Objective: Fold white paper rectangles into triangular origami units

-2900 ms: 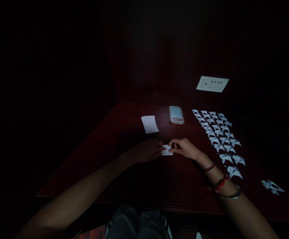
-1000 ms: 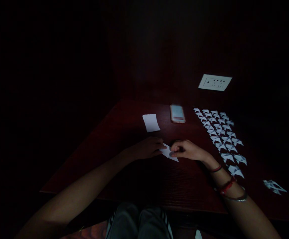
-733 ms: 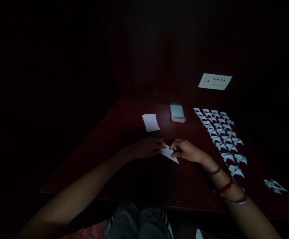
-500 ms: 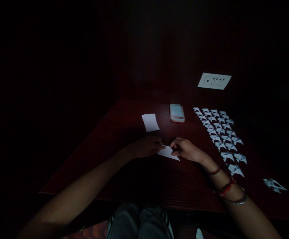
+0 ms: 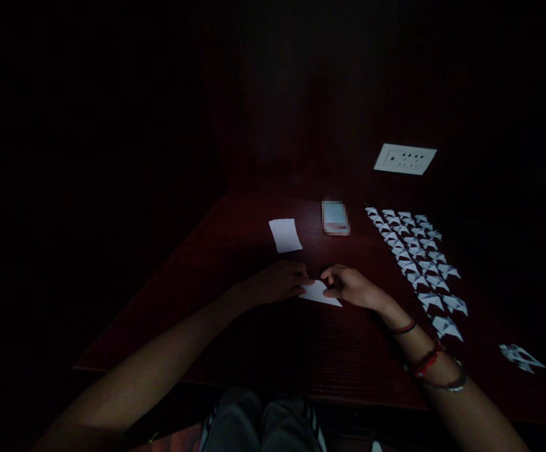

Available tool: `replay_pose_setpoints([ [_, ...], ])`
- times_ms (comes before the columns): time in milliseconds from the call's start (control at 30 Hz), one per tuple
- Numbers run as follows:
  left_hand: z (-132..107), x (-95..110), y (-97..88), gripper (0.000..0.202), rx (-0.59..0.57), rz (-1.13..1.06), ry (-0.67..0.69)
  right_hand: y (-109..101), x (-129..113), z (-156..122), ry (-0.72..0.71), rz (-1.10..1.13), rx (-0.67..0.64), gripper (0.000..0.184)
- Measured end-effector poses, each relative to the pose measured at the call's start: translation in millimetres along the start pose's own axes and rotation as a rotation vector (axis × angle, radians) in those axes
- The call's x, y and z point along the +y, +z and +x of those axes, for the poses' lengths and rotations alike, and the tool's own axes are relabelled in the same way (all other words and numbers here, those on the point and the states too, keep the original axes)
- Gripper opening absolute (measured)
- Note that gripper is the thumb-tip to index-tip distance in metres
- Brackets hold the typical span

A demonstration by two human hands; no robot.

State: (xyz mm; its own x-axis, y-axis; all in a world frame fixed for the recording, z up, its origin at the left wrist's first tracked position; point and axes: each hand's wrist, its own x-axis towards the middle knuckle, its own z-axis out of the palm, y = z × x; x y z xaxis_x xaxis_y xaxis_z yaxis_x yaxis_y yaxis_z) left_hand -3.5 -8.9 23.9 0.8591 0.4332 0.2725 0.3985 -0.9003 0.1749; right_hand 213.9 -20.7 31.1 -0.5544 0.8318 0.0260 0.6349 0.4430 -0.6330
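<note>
A small folded white paper lies on the dark red table between my hands. My left hand has its fingers curled and pinches the paper's left corner. At the paper's upper right edge, my right hand is closed on it, thumb pressing down. The paper shows as a flat pointed shape, its tip toward the lower right. The room is very dark.
A white paper slip and a small card pack lie beyond my hands. Several folded white paper pieces sit in rows at the right, with one more far right. A white wall socket is behind.
The paper went from a small rectangle to a pointed, flattened shape lying lower on the table. Both hands stayed on it, shifting only slightly.
</note>
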Motion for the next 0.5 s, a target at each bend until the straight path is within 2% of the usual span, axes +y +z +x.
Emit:
replay_pose_setpoints([
  [200,0.5,3.2,-3.5,0.027,0.005,0.026,-0.001,5.0,-1.8,2.7,0.053,-0.036,0.062,0.008],
  [333,0.0,2.7,-2.9,0.027,0.007,0.033,0.000,9.2,-4.5,3.6,0.098,-0.025,0.066,0.006],
  [500,0.5,3.7,-3.8,0.028,-0.002,0.041,-0.006,8.6,-8.6,1.0,0.057,-0.056,0.091,0.007],
])
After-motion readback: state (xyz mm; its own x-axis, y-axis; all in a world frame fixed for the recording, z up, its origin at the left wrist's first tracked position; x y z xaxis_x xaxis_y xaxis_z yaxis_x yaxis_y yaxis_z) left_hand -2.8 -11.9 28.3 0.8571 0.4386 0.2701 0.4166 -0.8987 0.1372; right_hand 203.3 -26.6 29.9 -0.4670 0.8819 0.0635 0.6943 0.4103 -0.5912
